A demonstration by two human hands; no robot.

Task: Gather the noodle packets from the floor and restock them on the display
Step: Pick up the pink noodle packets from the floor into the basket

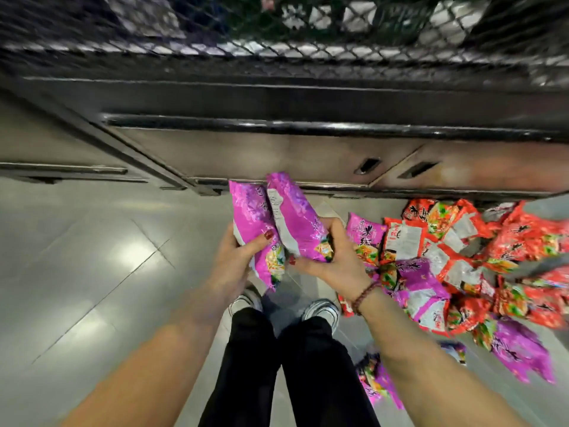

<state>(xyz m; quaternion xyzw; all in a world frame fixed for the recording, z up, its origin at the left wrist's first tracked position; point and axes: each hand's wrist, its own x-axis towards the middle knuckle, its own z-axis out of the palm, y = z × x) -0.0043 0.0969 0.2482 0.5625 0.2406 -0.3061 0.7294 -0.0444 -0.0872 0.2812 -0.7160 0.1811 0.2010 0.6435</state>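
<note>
Gripping left packet (251, 217) and right packet (295, 217) above the floor (92, 257)
Both forearms reach forward; left hand (237, 260) curls fingers and thumb round its purple packet, right hand (334, 260) clasps the other. Packet pile (462, 257) lies rightward by the display base (246, 155).

The floor (77, 257) is laid with large, pale grey, glossy tiles, their thin dark joints (123, 282) running on a slant. Soft white patches of overhead light (132, 254) shine off the tiles. Along the far side stands a dark metal display stand (246, 155) with brownish lower panels; two small slanted slots (366, 165) are cut into them. A black rail (277, 124) runs across above the panels, and higher up is black diamond wire mesh (277, 47), blurred, with pale shapes behind it too unclear to name.
</note>
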